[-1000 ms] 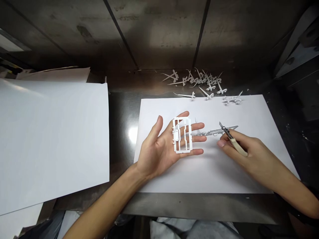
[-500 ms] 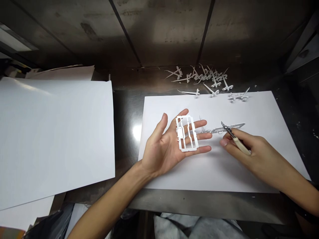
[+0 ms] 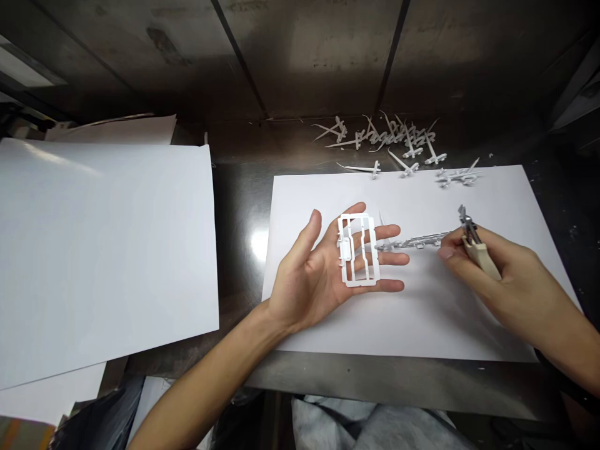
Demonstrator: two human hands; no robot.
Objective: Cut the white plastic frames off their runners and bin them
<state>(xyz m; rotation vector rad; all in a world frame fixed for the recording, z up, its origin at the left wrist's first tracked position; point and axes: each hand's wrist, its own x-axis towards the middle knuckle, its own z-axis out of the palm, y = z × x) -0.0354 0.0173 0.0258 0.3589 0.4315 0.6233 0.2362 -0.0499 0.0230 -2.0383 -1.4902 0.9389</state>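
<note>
White plastic makes up the slotted frame [image 3: 364, 250], which lies loose across the fingers of our left hand [image 3: 304, 275]: palm up, thumb spread wide, nothing pinching it. Our right hand [image 3: 509, 265] grips the cream-handled nippers [image 3: 480, 253], head pointing away from us, well apart from the frame. We seem to be looking the frame over, and that would go best with the palm level, so the piece does not slide, tilting only enough for any stubs along the edges to catch the light. Its bars look thin enough to bend, so we should handle it by the outer border and point the cutting tips clear of our fingers.

Its underside faces our fingers, so we cannot judge it. Whether the nippers' jaws are parted we cannot tell, and our grip hides much of the handles. Behind our right fingers the grey slatted part [image 3: 424, 240] on the white paper [image 3: 328, 337] runs out of sight; touching or not, we cannot say. Beyond it, white sprue pieces [image 3: 405, 134] tangle too closely to count.
</note>
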